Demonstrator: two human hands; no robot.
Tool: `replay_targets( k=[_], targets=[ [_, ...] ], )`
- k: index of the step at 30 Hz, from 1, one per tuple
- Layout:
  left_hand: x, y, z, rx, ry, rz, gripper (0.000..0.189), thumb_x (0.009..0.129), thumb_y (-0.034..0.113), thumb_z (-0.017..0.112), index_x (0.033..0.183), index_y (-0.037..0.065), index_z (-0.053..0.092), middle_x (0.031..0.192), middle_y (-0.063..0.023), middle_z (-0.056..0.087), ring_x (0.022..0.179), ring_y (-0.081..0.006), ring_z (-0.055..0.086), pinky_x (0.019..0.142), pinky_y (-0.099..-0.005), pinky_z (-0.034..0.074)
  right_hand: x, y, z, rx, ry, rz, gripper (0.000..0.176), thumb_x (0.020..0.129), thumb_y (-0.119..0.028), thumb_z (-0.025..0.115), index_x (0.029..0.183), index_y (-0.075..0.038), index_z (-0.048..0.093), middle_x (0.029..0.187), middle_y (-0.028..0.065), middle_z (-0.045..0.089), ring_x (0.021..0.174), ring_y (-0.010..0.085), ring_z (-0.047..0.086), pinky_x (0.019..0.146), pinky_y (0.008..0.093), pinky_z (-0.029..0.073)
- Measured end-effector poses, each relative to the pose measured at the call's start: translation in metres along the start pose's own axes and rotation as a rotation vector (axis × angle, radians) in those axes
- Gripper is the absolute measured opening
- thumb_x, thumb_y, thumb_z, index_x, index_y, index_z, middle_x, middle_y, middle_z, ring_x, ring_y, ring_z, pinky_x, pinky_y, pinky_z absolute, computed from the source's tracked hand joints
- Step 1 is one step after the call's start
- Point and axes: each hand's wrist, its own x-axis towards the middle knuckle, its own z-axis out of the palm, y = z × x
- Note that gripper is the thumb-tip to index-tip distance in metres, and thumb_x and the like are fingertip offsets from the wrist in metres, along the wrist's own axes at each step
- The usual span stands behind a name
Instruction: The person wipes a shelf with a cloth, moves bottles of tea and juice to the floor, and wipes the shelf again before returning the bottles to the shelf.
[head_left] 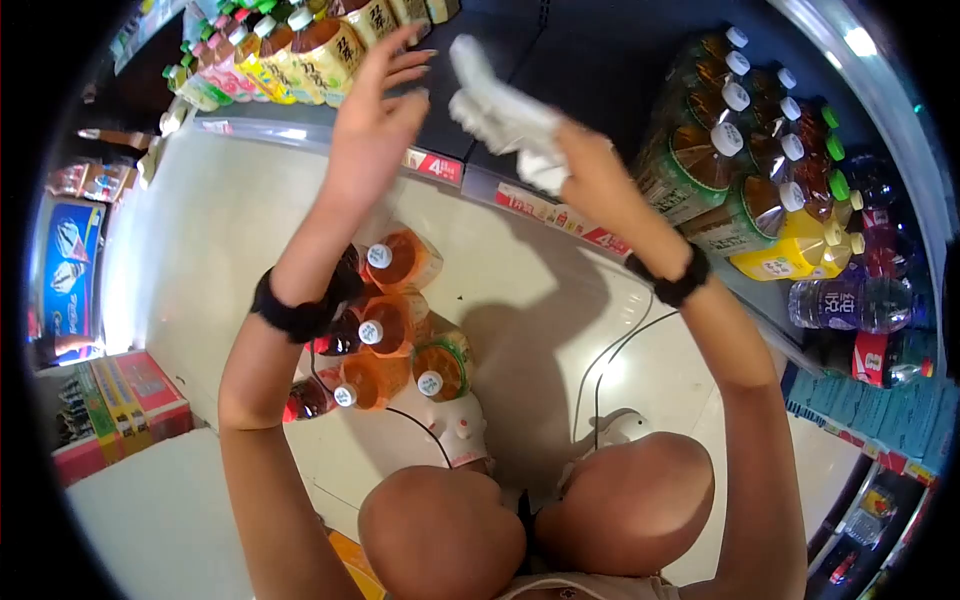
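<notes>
My right hand (590, 170) grips a crumpled white cloth (510, 115) above the dark shelf surface (545, 65). One end of the cloth stretches up and to the left, towards my other hand. My left hand (385, 105) is raised over the shelf's front edge, fingers apart and nothing in them. Just behind it stand bottles of tea with yellow labels (325, 55). Nearest my right forearm is a group of large brown-tea bottles with white caps (700, 165).
Several orange drink bottles (385, 325) and a green-labelled bottle (441, 368) stand on the floor by my feet. Red price tags (435, 165) line the shelf edge. Black cables (610, 350) run down from my wrists. A clear purple-labelled bottle (850, 303) lies at the right.
</notes>
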Motion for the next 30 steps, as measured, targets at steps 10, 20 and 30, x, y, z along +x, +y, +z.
replay_targets(
  k=[10,20,30],
  targets=[
    [-0.004,-0.108,0.034,0.649,-0.811,-0.186,0.067,0.080,0.016,0.058,0.142,0.007,0.034,0.141,-0.0218,0.040,0.132,-0.0326,0.038,0.107,-0.0372,0.033,0.052,0.054,0.081,-0.330,-0.385,0.103,0.058,0.074,0.008,0.053,0.129,-0.011,0.049,0.147,0.0040,0.037,0.137,0.0317,0.030,0.104,0.0577,0.033],
    [0.076,-0.187,0.034,0.647,-0.720,-0.288,0.071,0.081,0.029,0.056,0.143,0.009,0.029,0.140,-0.0203,0.042,0.126,-0.0360,0.043,0.102,-0.0420,0.039,0.165,0.160,0.132,-0.513,-0.161,-0.031,0.042,0.085,-0.008,0.049,0.127,-0.015,0.054,0.137,-0.0020,0.048,0.127,0.0240,0.043,0.100,0.0538,0.037],
    [0.076,-0.199,0.034,0.591,-0.588,-0.186,0.072,0.083,0.035,0.055,0.145,0.009,0.029,0.145,-0.0198,0.036,0.130,-0.0355,0.040,0.108,-0.0384,0.033,0.239,0.176,0.099,0.002,-0.020,0.124,0.035,0.094,-0.022,0.041,0.122,-0.007,0.058,0.122,0.0110,0.060,0.111,0.0259,0.056,0.096,0.0364,0.043]
  ],
)
